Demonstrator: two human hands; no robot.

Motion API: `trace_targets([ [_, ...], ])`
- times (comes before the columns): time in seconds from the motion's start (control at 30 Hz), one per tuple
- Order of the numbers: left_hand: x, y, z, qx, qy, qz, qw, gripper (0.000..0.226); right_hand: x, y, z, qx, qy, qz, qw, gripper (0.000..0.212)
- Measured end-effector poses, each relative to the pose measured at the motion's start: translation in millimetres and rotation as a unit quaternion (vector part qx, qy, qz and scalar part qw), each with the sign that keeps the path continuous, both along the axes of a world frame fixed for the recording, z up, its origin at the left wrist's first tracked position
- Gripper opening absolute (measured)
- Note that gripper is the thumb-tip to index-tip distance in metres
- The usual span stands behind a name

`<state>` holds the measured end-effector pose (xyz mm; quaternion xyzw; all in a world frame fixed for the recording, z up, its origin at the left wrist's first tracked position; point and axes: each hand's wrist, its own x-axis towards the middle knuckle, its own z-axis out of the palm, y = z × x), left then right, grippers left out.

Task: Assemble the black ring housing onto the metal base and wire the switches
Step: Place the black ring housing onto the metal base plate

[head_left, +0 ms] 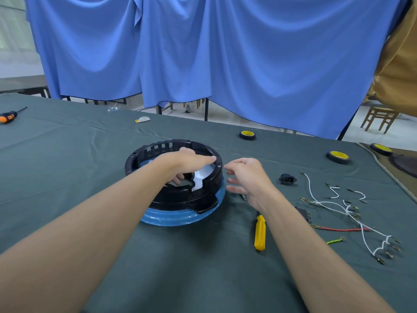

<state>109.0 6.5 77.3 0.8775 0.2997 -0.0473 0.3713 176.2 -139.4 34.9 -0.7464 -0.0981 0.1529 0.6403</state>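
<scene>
Blue curtains (203, 53) hang behind a bench (67, 154) covered in dark grey-green cloth. At its middle stands the black ring housing (180, 199), seated on the metal base (180, 219), which is wrapped in blue film. The left hand (187, 159) reaches across the ring's opening, one finger stretched to the right rim and others dipping inside; whether it grips anything cannot be told. The right hand (248, 179) hovers just right of the housing, apart from it, fingers loosely spread and holding nothing. A yellow screwdriver (260, 232) lies near the right forearm. Further right lie white wires (334, 203) with terminals, a red wire (340, 229) and a black socket (287, 179). Two tape rolls (247, 134) (337, 157) sit toward the far edge, and an orange screwdriver (9, 116) lies far left.
</scene>
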Motion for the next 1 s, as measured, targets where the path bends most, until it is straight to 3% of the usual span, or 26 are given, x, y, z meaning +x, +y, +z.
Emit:
trace_targets([
  [0.1,8.3,0.6,-6.1,0.000,0.019,0.010,1.000,0.066,1.2,-0.8,0.0,0.007,0.004,0.002,1.000,0.008],
  [0.2,13.0,1.0,-13.2,-0.063,-0.009,0.028,0.998,0.052,2.7,-0.5,0.4,0.004,0.005,-0.004,1.000,0.006],
  [0.47,18.9,-3.1,-17.2,-0.125,-0.049,0.050,0.990,0.048,2.5,-2.6,1.6,-0.002,0.012,-0.002,1.000,0.019],
  [0.6,18.3,-1.2,-18.7,-0.155,-0.066,0.042,0.985,0.053,4.3,-12.1,8.4,0.014,0.022,-0.003,1.000,0.007],
  [0.7,15.5,0.6,-15.3,-0.203,-0.075,0.026,0.976,0.069,6.8,-21.8,12.4,0.017,0.020,0.000,1.000,0.007],
  [0.83,9.6,-1.8,-7.4,-0.207,-0.075,0.029,0.975,0.052,5.1,-29.4,13.6,0.014,0.026,-0.002,1.000,0.008],
  [1.0,4.1,-6.1,3.2,-0.240,-0.104,0.052,0.964,0.039,-9.4,-24.5,11.9,-0.036,0.080,0.042,0.995,0.037],
])
